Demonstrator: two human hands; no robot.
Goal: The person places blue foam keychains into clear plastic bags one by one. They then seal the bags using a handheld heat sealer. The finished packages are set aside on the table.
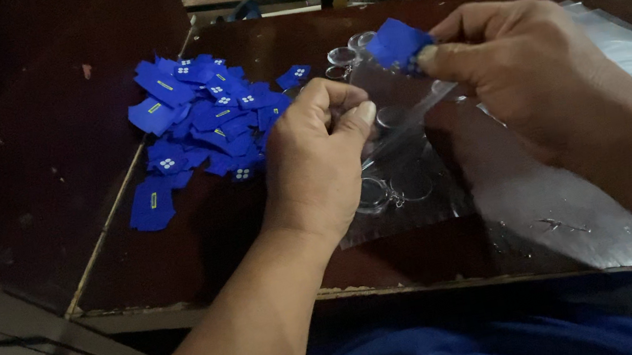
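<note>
We are pinching a small blue card (399,43) in our right hand (527,71) above the worktop (199,250), while our left hand (322,155) is curling around a clear plastic sleeve (400,115); both look light, flimsy, slippery, best nipped at the edges.

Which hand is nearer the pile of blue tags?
Left. The left hand sits just right of the pile of blue tags; the right hand is farther right.
</note>
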